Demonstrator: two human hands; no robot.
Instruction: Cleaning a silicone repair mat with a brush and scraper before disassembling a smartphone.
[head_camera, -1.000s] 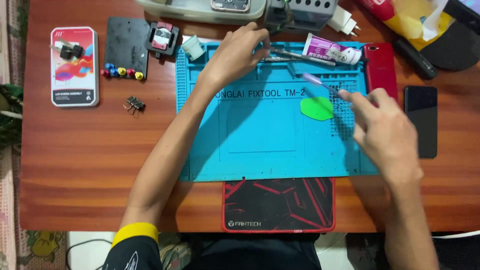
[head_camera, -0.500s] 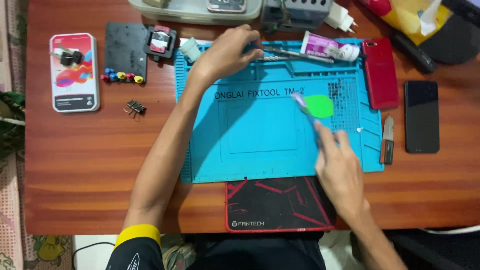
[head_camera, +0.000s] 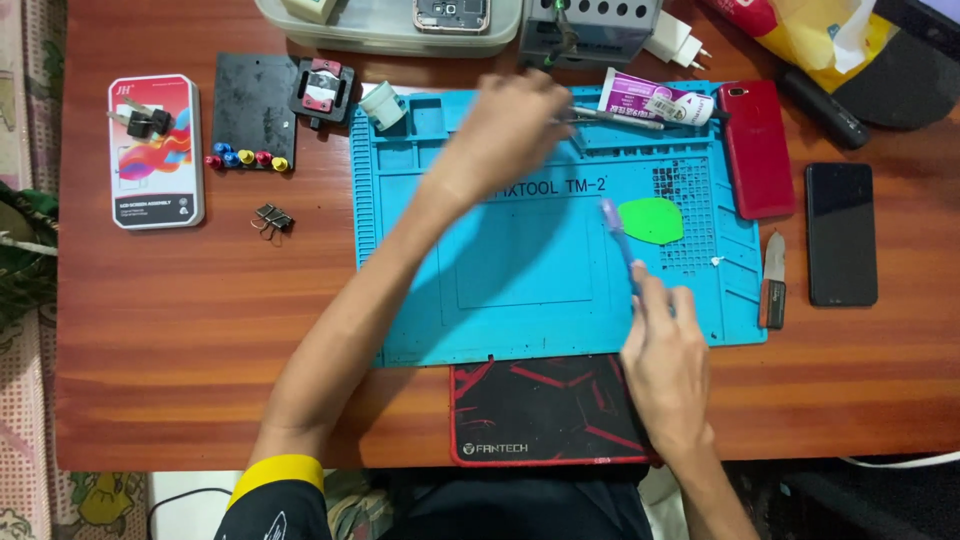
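head view, looking straight down on a reddish-brown wooden counter (head_camera: 200, 330). a blue silicone repair mat (head_camera: 520, 290) with moulded compartments lies in the middle, and a black and red mouse pad (head_camera: 540, 415) sticks out from under its near edge.

the left hand (head_camera: 505, 125) reaches across the mat to its far edge, blurred, fingers curled down at a thin grey metal tool (head_camera: 615, 118) lying in the top tray; whether its grip has closed on the tool cannot be told.

the right hand (head_camera: 665, 355) rests over the mat's near right part, its grip pinched shut around a slim pale purple and blue stick-like tool (head_camera: 618, 235), which slants up and away from the fingers. the tool's far tip lies just beside a flat green oval plastic pick (head_camera: 652, 221) resting on the mat.

to the right of the mat lie a red smartphone (head_camera: 756, 150), a black smartphone (head_camera: 841, 234) and a small knife with a brown handle (head_camera: 772, 295). a white and purple tube (head_camera: 655, 102) lies at the mat's far edge. on the left are a white phone-screen box (head_camera: 155, 150), a black square plate (head_camera: 250, 105) and a black binder clip (head_camera: 272, 220).
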